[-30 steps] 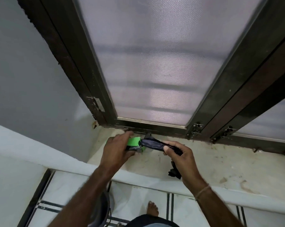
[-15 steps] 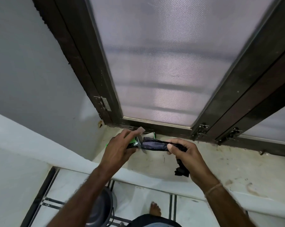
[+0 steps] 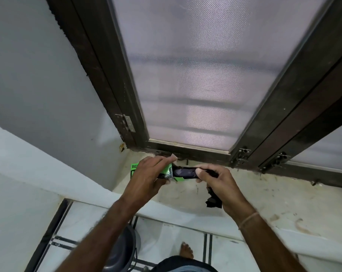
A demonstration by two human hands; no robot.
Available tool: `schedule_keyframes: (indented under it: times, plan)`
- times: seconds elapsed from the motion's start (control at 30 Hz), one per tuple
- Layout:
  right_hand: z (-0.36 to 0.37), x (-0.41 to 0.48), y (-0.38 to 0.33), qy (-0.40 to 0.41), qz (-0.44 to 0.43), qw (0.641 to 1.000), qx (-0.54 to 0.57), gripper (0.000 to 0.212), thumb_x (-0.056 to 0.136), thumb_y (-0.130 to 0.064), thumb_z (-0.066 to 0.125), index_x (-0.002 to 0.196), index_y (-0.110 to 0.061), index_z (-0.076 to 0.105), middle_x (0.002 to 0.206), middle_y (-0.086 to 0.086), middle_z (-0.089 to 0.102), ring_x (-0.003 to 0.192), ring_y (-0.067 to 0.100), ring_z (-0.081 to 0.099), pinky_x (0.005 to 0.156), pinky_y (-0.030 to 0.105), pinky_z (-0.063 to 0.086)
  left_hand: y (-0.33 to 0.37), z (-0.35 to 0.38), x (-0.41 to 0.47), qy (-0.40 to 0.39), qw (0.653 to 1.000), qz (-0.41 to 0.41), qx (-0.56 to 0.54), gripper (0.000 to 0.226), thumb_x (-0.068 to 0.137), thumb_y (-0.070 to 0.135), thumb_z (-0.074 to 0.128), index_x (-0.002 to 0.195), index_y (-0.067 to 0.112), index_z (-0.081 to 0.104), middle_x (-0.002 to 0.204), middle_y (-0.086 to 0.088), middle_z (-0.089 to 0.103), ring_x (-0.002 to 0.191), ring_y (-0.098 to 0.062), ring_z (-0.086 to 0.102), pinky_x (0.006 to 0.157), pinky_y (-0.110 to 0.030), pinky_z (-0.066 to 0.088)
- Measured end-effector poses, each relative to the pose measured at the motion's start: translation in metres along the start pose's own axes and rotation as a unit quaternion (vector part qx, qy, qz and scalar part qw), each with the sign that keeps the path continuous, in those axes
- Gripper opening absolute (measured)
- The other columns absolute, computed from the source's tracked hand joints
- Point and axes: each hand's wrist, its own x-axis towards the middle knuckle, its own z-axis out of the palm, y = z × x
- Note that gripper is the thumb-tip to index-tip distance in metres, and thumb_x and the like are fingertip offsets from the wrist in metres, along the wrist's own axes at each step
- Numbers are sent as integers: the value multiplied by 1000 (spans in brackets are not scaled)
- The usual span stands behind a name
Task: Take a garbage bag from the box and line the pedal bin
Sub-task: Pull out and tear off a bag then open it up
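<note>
A green garbage-bag box [image 3: 135, 168] is held above the stone window sill [image 3: 264, 195], gripped by my left hand [image 3: 148, 177]. A black roll of garbage bags [image 3: 185, 172] sticks out of the box's right end. My right hand [image 3: 217, 185] is closed on that roll, and a loose black end [image 3: 213, 200] hangs below the palm. The grey pedal bin [image 3: 121, 252] stands on the floor under my left forearm, partly hidden by it.
A dark wooden window frame [image 3: 187, 154] with a mesh pane rises just behind the hands. A grey wall [image 3: 38, 85] closes the left side. A bare foot [image 3: 186, 251] stands on the white tiled floor beside the bin.
The green box has turned in my left hand, showing more of its printed end at the left. My right hand still holds the black roll, which shows further out of the box.
</note>
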Motion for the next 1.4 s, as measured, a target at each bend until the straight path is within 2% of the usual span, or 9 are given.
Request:
schedule_keyframes:
  times: [0.2,0.37,0.5,0.7,0.8,1.03,1.17,1.3,1.4]
  plan:
    - [13,2,-6,-84,-125,984,-97,28,104,-11,58,122,-22,76,114,-4,77,76,-7,65,65,11,47,8,3,-2,-3,998,-29,-52,83,78,31,86,151,34,47,132,15,66,112,-10,60,89,-26,44]
    - [24,5,3,-20,-98,993,-58,4,98,-17,68,101,-20,69,86,0,68,50,-2,47,47,19,40,16,4,-6,19,993,-69,-91,69,78,28,86,140,31,56,131,17,64,112,-1,55,90,-16,39]
    - [20,3,8,-3,-109,993,-49,9,98,-24,70,97,-26,79,86,6,72,61,18,50,48,32,45,18,4,-8,30,988,-95,-117,58,77,31,85,131,31,62,121,18,66,101,-1,56,82,-14,43]
    - [30,-2,13,6,-102,994,-41,14,97,-23,71,101,-32,80,90,3,77,65,19,57,52,35,50,21,7,-15,49,979,-115,-162,61,79,30,85,134,38,60,124,23,64,106,2,59,85,-16,47]
    - [22,-2,17,86,-124,988,-28,11,93,-16,75,94,-26,77,86,4,75,70,14,62,59,30,54,20,7,-17,56,976,-123,-169,57,83,30,84,133,40,59,123,23,62,107,-1,60,84,-18,49]
    - [41,-3,22,45,-109,992,-47,10,89,-16,79,94,-24,77,80,-10,73,65,0,62,59,21,50,31,13,-12,38,980,-101,-170,52,82,27,83,129,35,61,123,19,65,103,-2,60,84,-23,52]
    - [26,3,24,147,-29,989,7,29,90,-22,79,117,-26,70,105,-7,73,89,10,68,76,28,60,26,11,-12,47,973,-138,-176,62,81,27,85,136,34,58,128,22,61,107,-4,58,86,-19,49]
    - [26,1,22,93,-7,993,77,20,96,-23,71,115,-20,78,69,-16,67,55,0,57,51,21,48,22,12,-11,42,977,-143,-152,60,77,29,87,132,30,63,126,16,65,103,-2,55,84,-10,41]
    - [33,-4,16,49,-74,995,35,18,94,-17,73,110,-22,80,81,-12,76,59,1,61,54,16,50,21,13,-9,34,982,-129,-137,58,76,31,87,129,29,64,120,18,66,99,2,54,83,-3,36]
